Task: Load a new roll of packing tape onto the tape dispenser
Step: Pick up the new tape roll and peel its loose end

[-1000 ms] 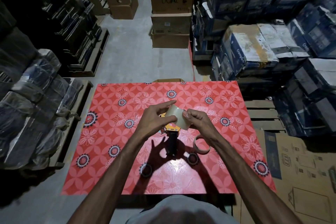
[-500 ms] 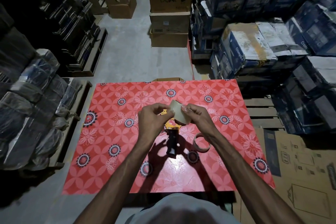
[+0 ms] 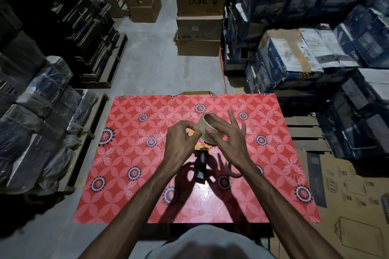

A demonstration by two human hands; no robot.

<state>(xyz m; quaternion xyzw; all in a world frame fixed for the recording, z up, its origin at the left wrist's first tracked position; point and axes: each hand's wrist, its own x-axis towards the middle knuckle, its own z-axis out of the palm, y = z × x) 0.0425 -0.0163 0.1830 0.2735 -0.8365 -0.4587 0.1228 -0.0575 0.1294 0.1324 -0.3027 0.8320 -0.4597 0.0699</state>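
Left hand (image 3: 180,141) pinching tape roll (image 3: 205,128) edge, right hand (image 3: 228,135) cradling roll with fingers spread, dispenser (image 3: 201,159) on table (image 3: 126,185) below

On the table (image 3: 130,174): 1 tape roll (image 3: 203,127), 1 dispenser (image 3: 201,166), 1 empty core (image 3: 231,171), 2 hands

Tape dispenser (image 3: 200,161): we see only the black handle and some orange frame; the hands hide the head.
Tape roll (image 3: 205,127): lower half behind the right hand (image 3: 228,140).
Empty core (image 3: 232,171): partly behind the right forearm.
Left hand (image 3: 181,143) fingertips: pinch point too small to resolve.
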